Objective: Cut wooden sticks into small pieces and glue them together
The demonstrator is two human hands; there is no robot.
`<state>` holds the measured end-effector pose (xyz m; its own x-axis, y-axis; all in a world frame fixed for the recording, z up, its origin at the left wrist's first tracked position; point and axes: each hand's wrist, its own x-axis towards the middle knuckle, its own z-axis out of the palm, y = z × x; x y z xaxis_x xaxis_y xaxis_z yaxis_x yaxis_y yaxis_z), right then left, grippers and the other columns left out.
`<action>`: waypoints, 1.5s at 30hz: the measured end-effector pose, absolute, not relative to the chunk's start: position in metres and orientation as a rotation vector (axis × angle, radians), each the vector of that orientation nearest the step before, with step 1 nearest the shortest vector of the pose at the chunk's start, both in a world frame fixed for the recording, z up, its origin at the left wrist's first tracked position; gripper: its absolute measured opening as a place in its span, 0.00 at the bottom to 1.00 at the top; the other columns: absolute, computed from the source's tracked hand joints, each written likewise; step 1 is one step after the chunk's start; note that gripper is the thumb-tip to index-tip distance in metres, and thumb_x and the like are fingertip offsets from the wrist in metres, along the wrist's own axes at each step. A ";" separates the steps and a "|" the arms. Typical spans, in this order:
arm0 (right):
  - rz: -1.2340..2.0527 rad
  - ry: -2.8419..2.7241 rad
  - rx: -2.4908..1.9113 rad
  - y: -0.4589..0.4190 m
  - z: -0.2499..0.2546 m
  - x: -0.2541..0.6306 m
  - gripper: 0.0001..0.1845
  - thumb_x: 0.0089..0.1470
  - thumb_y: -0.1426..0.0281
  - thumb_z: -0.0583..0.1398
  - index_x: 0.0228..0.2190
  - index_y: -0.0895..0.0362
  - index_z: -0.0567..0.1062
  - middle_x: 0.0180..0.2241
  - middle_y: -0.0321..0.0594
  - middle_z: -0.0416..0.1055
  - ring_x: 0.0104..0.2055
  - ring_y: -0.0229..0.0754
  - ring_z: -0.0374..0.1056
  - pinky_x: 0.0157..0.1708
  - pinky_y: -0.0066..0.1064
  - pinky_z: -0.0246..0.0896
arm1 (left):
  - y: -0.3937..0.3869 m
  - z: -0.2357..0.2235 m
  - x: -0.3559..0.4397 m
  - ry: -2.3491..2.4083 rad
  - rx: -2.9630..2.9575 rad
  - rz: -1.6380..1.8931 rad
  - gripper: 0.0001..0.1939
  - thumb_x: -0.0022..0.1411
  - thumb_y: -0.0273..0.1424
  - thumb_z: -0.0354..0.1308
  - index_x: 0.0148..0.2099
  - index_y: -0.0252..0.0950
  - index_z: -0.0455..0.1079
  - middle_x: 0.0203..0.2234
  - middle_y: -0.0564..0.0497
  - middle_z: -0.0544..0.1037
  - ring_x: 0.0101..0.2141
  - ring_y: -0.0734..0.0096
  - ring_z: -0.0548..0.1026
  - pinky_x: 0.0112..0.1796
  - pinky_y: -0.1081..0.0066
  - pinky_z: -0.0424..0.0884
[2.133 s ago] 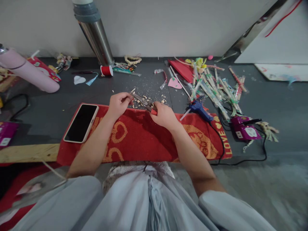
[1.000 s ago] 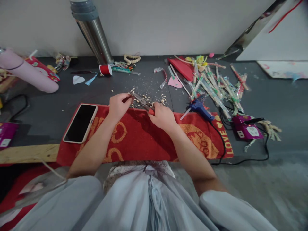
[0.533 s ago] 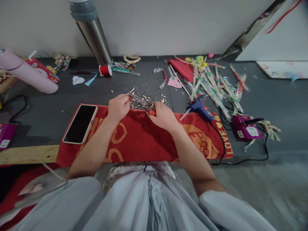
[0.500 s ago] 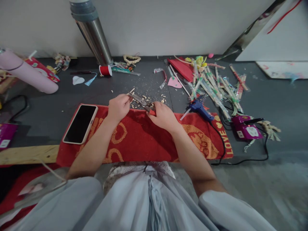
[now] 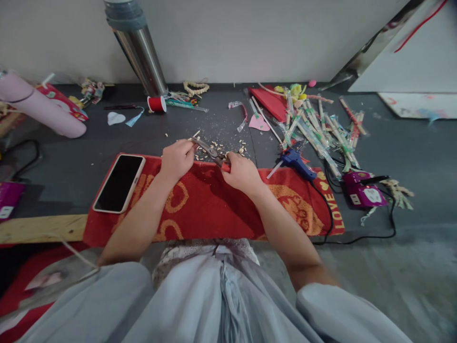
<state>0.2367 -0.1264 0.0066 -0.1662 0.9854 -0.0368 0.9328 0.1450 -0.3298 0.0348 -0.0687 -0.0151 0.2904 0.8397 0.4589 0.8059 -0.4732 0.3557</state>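
Observation:
My right hand (image 5: pixel 243 172) is closed around the red handles of a pair of pliers (image 5: pixel 210 150), whose metal jaws point up and left. At the jaw tips, my left hand (image 5: pixel 177 159) pinches a thin pale stick (image 5: pixel 196 134), only its end showing above the fingers. Small pale chips (image 5: pixel 241 148) lie scattered on the dark table just behind the pliers. Both wrists rest over a red towel (image 5: pixel 214 205) with orange patterns.
A phone (image 5: pixel 120 184) lies on the towel's left. To the right are a blue glue gun (image 5: pixel 298 163), wrapped sticks (image 5: pixel 316 131) and a purple box (image 5: pixel 363 189) with a black cable. Behind stand a steel flask (image 5: pixel 144 59), a red thread spool (image 5: pixel 156 104) and a pink bottle (image 5: pixel 43 107).
My right hand has shifted very slightly to the right with the pliers' handles. My left hand stays at the jaw tips; the rest looks the same.

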 end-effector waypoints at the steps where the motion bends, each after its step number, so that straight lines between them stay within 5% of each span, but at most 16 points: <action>1: 0.417 -2.224 -1.904 -0.127 0.007 0.236 0.12 0.55 0.65 0.51 0.38 0.58 0.68 0.39 0.50 0.75 0.39 0.51 0.71 0.36 0.36 0.59 | -0.069 -0.015 0.035 1.583 2.479 0.937 0.13 0.62 0.30 0.46 0.26 0.37 0.67 0.28 0.47 0.78 0.33 0.67 0.74 0.34 0.67 0.65; 20: 0.412 -2.219 -1.958 -0.128 0.009 0.233 0.12 0.55 0.66 0.51 0.38 0.58 0.68 0.39 0.50 0.76 0.39 0.52 0.72 0.35 0.36 0.60 | -0.071 -0.010 0.039 1.606 2.431 0.903 0.13 0.61 0.31 0.48 0.25 0.38 0.65 0.25 0.48 0.75 0.30 0.68 0.71 0.32 0.67 0.61; 36: 0.449 -2.200 -1.730 -0.122 -0.004 0.243 0.20 0.53 0.64 0.52 0.46 0.62 0.66 0.45 0.52 0.71 0.47 0.51 0.66 0.48 0.38 0.58 | -0.061 -0.010 0.022 1.443 2.480 0.832 0.09 0.56 0.23 0.46 0.27 0.38 0.64 0.31 0.48 0.77 0.36 0.66 0.74 0.38 0.67 0.67; 45: 0.421 -2.204 -1.806 -0.122 0.000 0.241 0.17 0.56 0.62 0.51 0.42 0.60 0.67 0.42 0.50 0.73 0.43 0.50 0.68 0.41 0.37 0.58 | -0.060 -0.013 0.025 1.483 2.468 0.817 0.10 0.59 0.26 0.46 0.26 0.38 0.63 0.29 0.47 0.75 0.35 0.66 0.73 0.37 0.66 0.67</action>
<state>0.2409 -0.1218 -0.0003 -0.1930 0.9810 0.0174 0.9056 0.1849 -0.3817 0.0247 -0.0604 -0.0134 0.3638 0.8529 0.3744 0.7722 -0.5009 0.3908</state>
